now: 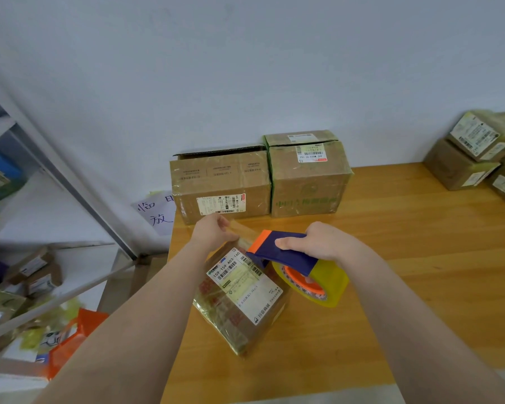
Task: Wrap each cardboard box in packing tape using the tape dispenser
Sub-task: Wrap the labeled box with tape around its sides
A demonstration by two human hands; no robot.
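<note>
so the wooden bench [420, 258] takes up most of the shot, with a metal shelf [56, 199] off to the left that's got parcels stuffed on it. At the back against the wall there's a wide box [220, 182] and a taller box [308, 176] touching side by side. Both look shiny with tape, so my guess is that's the done pile, parked out of the way. Another stack of boxes [473, 158] sits at the far right corner, can't tell if those are finished or waiting. The one being worked on is the small box [239, 298], near the front left of the bench, turned at an angle with its label facing up, close in where both hands reach it easily. The right hand [321, 242] has its fingers curled round the tape dispenser [286, 252], thumb laid along the top, holding it just over the box's far right corner with the yellowish roll hanging below. The left hand [213, 231] is at the box's far corner, fingers pinching the loose end of the strip of tape [242, 231] that runs across to the dispenser. Looks like it's anchoring that end so the pull keeps things taut. I'd say this box is partway through, there's plenty of wrap on it already
</note>
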